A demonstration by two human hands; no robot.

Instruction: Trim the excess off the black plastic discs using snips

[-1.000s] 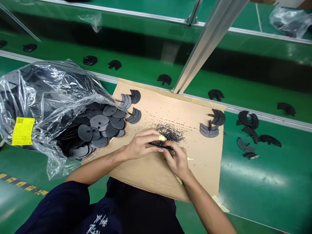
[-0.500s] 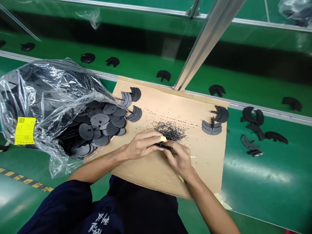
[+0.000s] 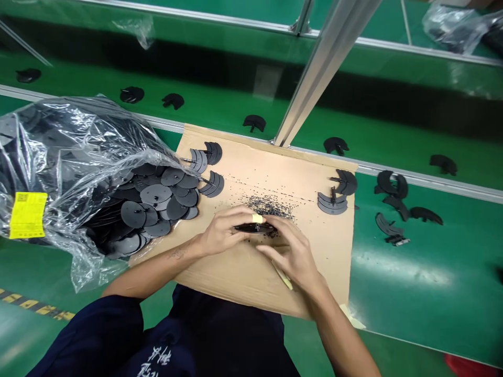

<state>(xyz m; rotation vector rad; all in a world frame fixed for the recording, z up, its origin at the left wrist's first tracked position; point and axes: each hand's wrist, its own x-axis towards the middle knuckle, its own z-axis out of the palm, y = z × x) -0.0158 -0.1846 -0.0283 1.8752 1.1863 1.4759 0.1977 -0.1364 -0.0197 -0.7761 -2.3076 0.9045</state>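
Observation:
My left hand [image 3: 225, 230] is closed on a black plastic disc [image 3: 255, 228], held nearly edge-on above the cardboard sheet [image 3: 236, 283]. Yellow tape wraps a fingertip of that hand. My right hand [image 3: 294, 251] has its thumb spread away from its fingers; the fingertips reach the disc's far right edge, and I cannot tell whether they press on it. Just beyond both hands lies a scattered pile of tiny black pieces [image 3: 271, 205]. Left of the hands, many similar discs [image 3: 156, 193] spill out of a clear plastic bag [image 3: 94, 125].
Stacked black crescent parts stand at the cardboard's left [image 3: 214, 183] and right [image 3: 332, 203] edges. More crescent parts [image 3: 392, 186] lie on the green table to the right. A metal post [image 3: 326, 73] rises behind the cardboard. Single crescents [image 3: 254, 122] lie along the green strip beyond.
The right thumb has come away from the disc and the right hand has opened. The disc now shows wider between the hands. The whole view has shifted slightly.

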